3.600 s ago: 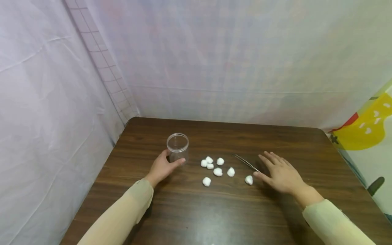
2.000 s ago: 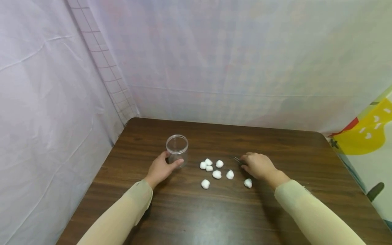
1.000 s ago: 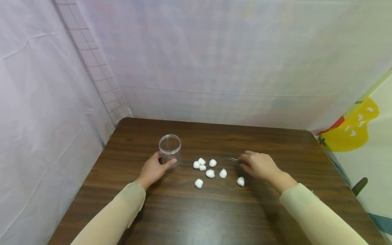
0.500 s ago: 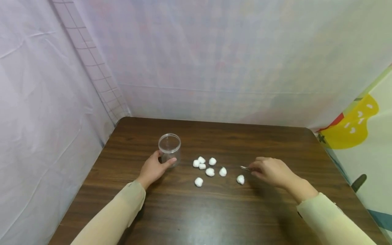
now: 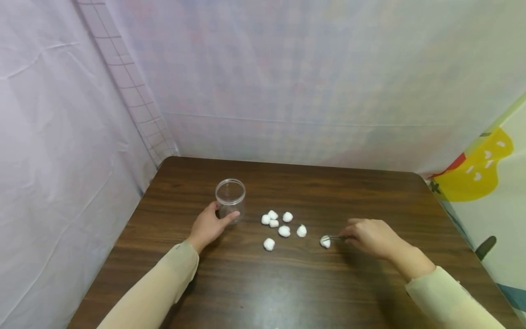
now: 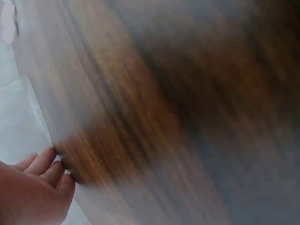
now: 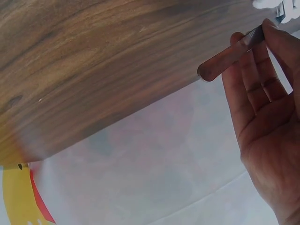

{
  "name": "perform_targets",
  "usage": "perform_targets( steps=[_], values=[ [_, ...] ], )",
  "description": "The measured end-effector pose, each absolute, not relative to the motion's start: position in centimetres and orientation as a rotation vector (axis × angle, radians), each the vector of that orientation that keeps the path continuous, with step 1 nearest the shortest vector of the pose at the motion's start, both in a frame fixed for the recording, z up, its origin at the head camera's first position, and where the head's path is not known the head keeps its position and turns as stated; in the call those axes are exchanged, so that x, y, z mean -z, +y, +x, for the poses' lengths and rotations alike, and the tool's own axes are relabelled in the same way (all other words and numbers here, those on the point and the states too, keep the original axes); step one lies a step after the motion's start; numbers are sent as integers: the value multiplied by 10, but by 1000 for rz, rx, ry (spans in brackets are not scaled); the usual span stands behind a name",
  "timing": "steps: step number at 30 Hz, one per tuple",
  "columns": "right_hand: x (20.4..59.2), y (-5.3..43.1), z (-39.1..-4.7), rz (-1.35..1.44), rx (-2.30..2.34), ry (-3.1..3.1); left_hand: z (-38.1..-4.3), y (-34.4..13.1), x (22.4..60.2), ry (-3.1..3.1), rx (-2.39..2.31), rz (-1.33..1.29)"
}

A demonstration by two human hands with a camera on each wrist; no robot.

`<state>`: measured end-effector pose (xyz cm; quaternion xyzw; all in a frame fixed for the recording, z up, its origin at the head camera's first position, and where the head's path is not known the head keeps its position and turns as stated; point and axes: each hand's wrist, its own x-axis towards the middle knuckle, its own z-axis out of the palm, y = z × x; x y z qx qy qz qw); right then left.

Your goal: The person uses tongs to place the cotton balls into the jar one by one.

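My left hand (image 5: 211,227) holds the lower side of a clear, lidless plastic jar (image 5: 231,196), which stands upright at the left of the table. At the right, my right hand (image 5: 375,238) pinches metal tweezers (image 5: 339,237) between thumb and fingers. Their tips lie at the rightmost cotton ball (image 5: 326,244); whether they squeeze it, I cannot tell. In the right wrist view the rounded end of the tweezers (image 7: 222,62) sticks out past my fingers. The left wrist view shows my left hand's curled fingers (image 6: 44,164) at its lower left.
Several more white cotton balls lie between jar and tweezers, among them a near one (image 5: 269,244) and a middle one (image 5: 284,231). The dark wooden table (image 5: 255,283) ends at a pale hanging curtain (image 5: 287,91). A yellow printed cloth (image 5: 472,178) hangs at the right.
My right hand reached down from above the table and took the tweezers. It then drew them right and nearer, and their tips came onto the rightmost cotton ball. My left hand stayed on the jar.
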<state>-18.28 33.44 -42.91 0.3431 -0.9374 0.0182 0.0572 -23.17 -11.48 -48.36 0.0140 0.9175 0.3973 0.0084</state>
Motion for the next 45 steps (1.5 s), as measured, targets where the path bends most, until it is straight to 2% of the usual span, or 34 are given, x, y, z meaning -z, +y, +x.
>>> perform_targets(
  steps=[18, 36, 45],
  values=[
    [430, 336, -181, 1050, -14, -2790, -233, -116, 486, 2846, -1273, 56],
    [449, 338, -184, 1095, -20, -2757, -231, -115, 483, 2861, -1246, 57],
    [444, 333, -192, 1122, -22, -2702, -231, -114, 483, 2863, -1241, 57]
  ],
)
